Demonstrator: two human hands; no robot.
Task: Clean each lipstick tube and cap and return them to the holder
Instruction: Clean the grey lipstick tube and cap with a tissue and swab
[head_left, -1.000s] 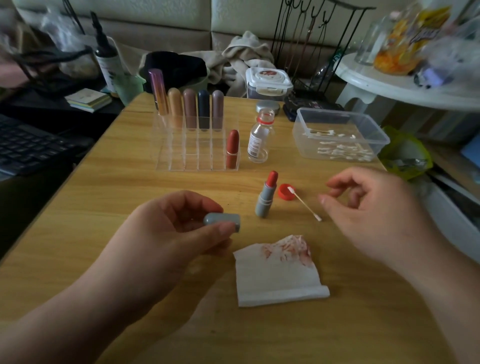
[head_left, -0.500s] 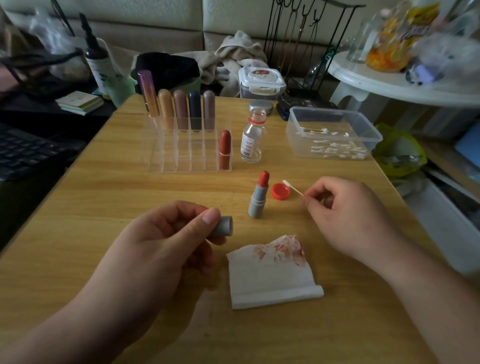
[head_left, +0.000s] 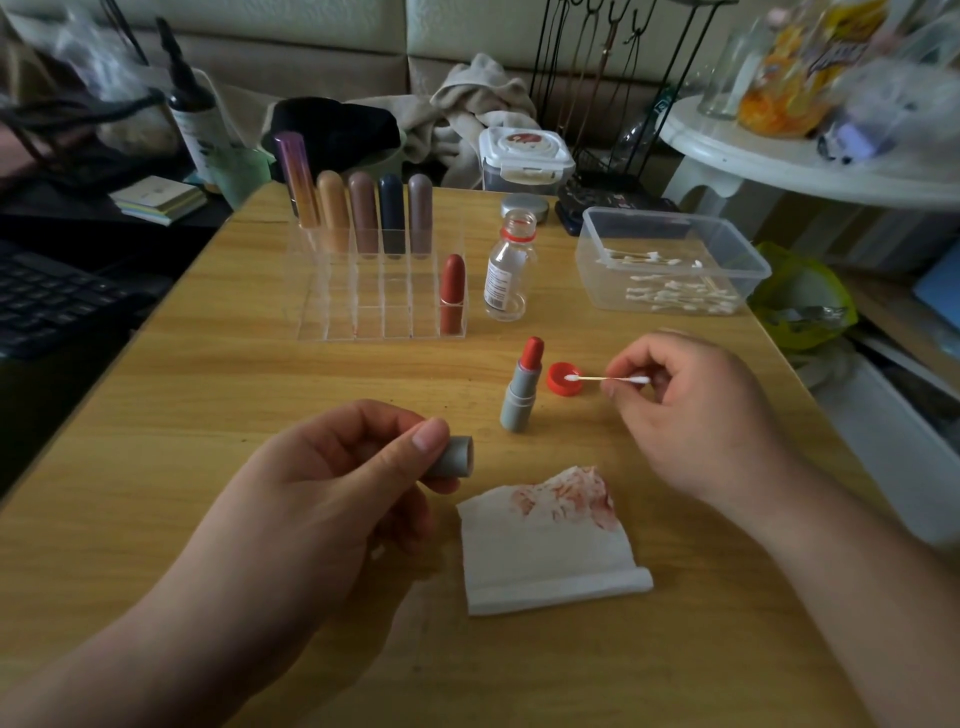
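Observation:
My left hand (head_left: 332, 483) grips a grey lipstick cap (head_left: 457, 457), its open end facing right. An uncapped grey lipstick tube (head_left: 521, 392) with a red stick stands upright on the wooden table (head_left: 156, 415). My right hand (head_left: 691, 410) pinches a cotton swab (head_left: 597, 378); its white tip rests in a small red bottle cap (head_left: 558, 382) beside the tube. The clear acrylic holder (head_left: 363, 306) stands behind, with several capped lipsticks in its back row and a red lipstick (head_left: 453, 293) at its front right.
A white tissue (head_left: 550, 545) with red smears lies between my hands. An open small glass bottle (head_left: 509, 265) stands right of the holder. A clear tub of cotton swabs (head_left: 670, 260) sits at the right. A keyboard (head_left: 47, 296) lies off the table's left edge.
My right hand picked the cotton swab up off the table and brought its tip into the red bottle cap. My left hand turned the grey cap so its open end faces right.

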